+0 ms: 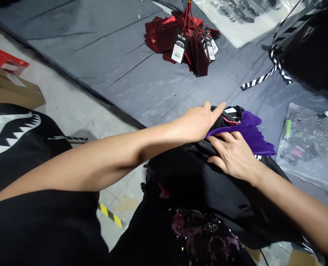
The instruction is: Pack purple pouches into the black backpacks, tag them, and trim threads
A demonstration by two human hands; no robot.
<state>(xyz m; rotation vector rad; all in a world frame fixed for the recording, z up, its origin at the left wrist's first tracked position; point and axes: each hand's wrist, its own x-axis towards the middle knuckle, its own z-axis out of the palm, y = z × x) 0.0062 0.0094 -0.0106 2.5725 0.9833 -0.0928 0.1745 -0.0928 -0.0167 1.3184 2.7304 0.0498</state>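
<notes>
Two bare hands meet on a black backpack (197, 177) that lies at the near edge of the grey desk (103, 51), just in front of the person. A purple cloth (249, 133) sticks out from the bag's upper end, spread toward the right, with a strip of red lining and a bit of black-and-white striped trim showing beside it. The left hand (198, 122) reaches across from the left, its forearm stretched over the bag; the forefinger points out straight over the top of the cloth while the other fingers curl down under the cloth's near edge, so its grip looks closed on the purple cloth, though the fingertips are hidden beneath it. The right hand (232, 155) lies flat and open on the black fabric just below the cloth, fingers spread and touching the cloth's lower edge, holding nothing. Farther back on the desk lies a bundle of red hang tags (180, 37) tied with red strings, well apart from the hands. To the right sits a clear plastic bag (310, 147) with small items inside, and a striped strap (266, 75) trails from another black bag in the far right corner. A cardboard box (11, 90) stands on the floor at the left.
</notes>
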